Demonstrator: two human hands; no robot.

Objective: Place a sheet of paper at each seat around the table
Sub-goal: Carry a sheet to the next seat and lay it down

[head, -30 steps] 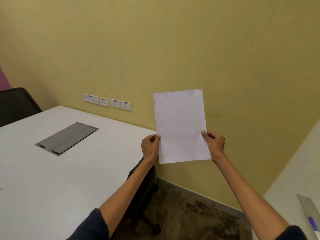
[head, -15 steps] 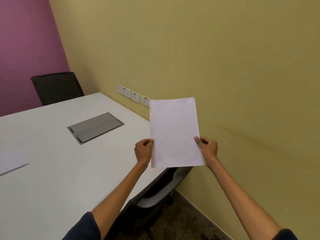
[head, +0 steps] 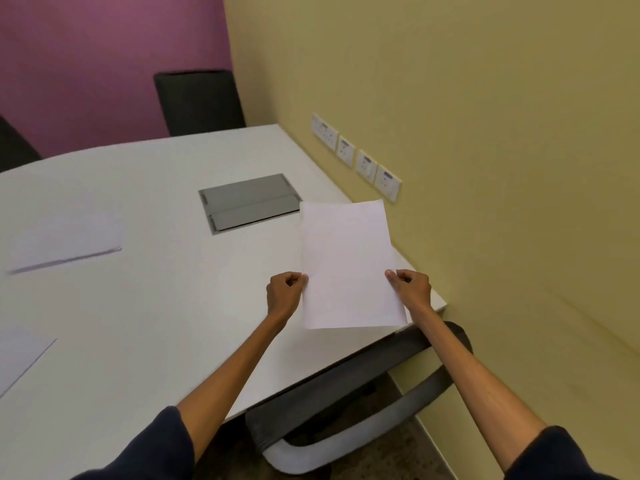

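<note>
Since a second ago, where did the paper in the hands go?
The held sheet has come down and leftward, from in front of the yellow wall to over the near corner of the table, by the chair. Nothing was let go: left hand and right hand pinch its side edges as before. The grey hatch stayed put.

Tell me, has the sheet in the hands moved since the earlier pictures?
Yes. The sheet has come toward the table: earlier it hung before the yellow wall; now it is over the table's corner, beside the grey hatch.
</note>
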